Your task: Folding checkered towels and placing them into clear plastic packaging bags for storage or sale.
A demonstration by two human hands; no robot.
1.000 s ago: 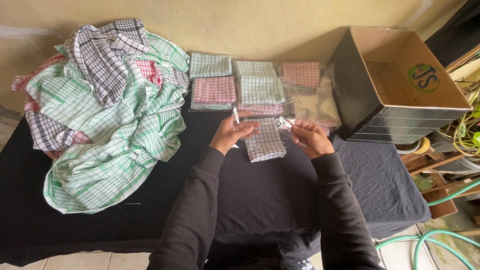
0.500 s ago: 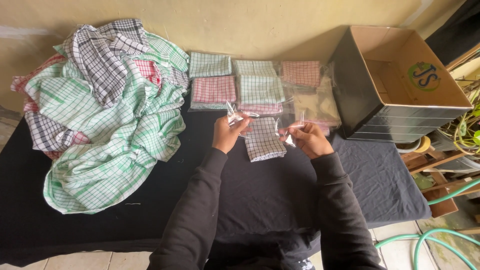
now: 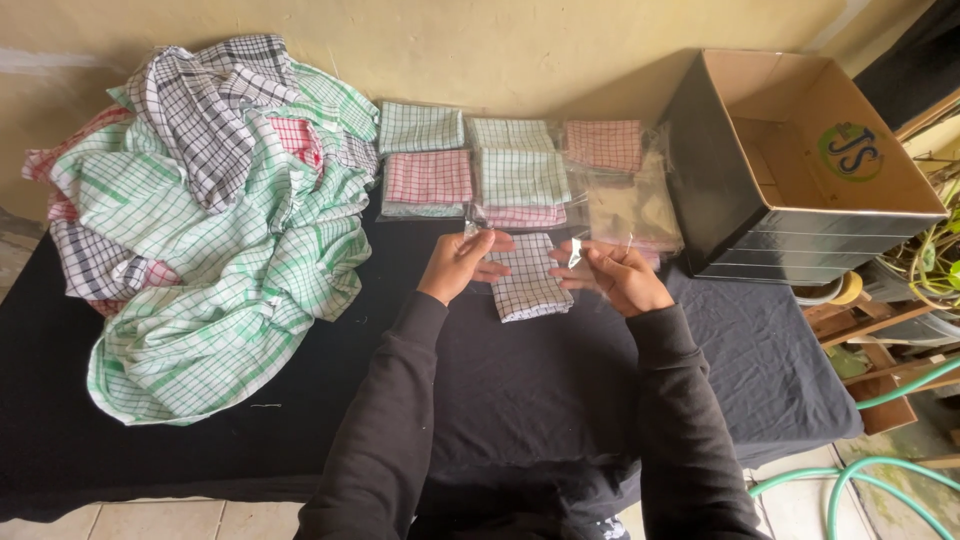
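Two hands – left hand [image 3: 460,265], right hand [image 3: 615,278] – at one folded checked cloth [image 3: 528,280]. Five bagged folded cloths [image 3: 490,165] lie at twelve o'clock, one heap of loose checked cloths [image 3: 210,210] at ten, one open cardboard box [image 3: 800,160] at two – one green hose [image 3: 860,480] at four.

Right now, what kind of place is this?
Probably a small home packing spot: a heap of checked cloths, folded cloths in clear bags and an open cardboard box on a black-covered table.

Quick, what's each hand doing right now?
Left hand: fingers pinched on the edge of a clear plastic bag around a folded checked cloth.
Right hand: pinching the same bag's other edge.
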